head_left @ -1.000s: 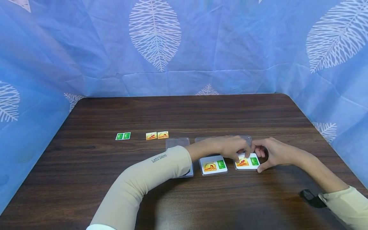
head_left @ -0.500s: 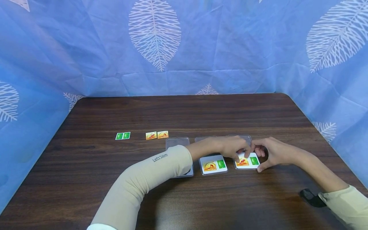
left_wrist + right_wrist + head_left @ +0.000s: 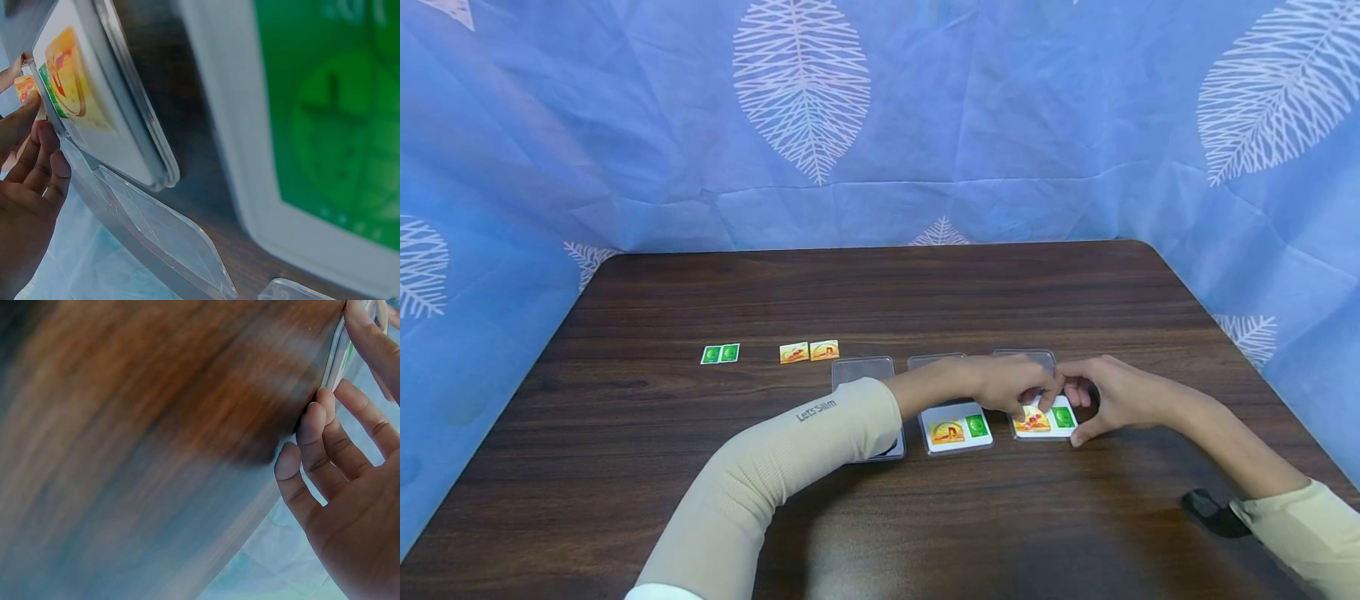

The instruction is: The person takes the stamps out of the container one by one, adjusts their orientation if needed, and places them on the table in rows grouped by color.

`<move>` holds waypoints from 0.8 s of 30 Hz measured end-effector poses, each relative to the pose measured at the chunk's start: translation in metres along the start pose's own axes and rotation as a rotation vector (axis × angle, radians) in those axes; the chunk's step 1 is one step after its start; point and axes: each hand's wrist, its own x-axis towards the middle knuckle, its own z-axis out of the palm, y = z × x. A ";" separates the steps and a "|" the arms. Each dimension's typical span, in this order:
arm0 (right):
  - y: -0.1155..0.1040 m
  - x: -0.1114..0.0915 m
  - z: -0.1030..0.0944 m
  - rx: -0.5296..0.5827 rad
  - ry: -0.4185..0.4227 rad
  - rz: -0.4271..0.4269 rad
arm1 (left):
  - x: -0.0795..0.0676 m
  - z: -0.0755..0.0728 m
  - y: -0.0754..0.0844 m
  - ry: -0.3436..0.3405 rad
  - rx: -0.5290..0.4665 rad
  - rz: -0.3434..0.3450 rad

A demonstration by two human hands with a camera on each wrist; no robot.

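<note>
At the right end of a row of clear plastic cases, a case with a white card inside [image 3: 1047,432] bears a small orange picture card [image 3: 1032,422] beside a green one [image 3: 1063,417]. My left hand [image 3: 1009,384] reaches across from the left, with thumb and index fingertips at the orange card's upper edge. In the left wrist view its thumb lies against that orange card [image 3: 24,87]. My right hand [image 3: 1116,396] grips the case's right side, thumb at the near corner and index finger at the far one. Its other fingers curl loosely in the right wrist view.
A middle case [image 3: 956,445] holds an orange and a green picture. My left forearm partly covers a third case [image 3: 891,452]. Clear lids [image 3: 862,367] lie behind. Two green cards [image 3: 720,354] and two orange cards [image 3: 808,352] lie farther left on the brown table [image 3: 880,300].
Both hands stay at the rightmost case in nearly the same pose. The view shifts very slightly; the cards and cases keep their places.
</note>
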 end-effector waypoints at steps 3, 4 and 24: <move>-0.001 0.000 0.000 0.000 0.001 0.007 | -0.001 0.000 0.000 -0.002 -0.019 0.005; -0.001 0.000 0.000 0.002 0.001 0.004 | -0.001 0.000 0.000 -0.003 -0.026 0.007; -0.001 -0.003 -0.001 0.015 -0.004 0.017 | -0.012 0.000 -0.011 0.051 -0.272 0.060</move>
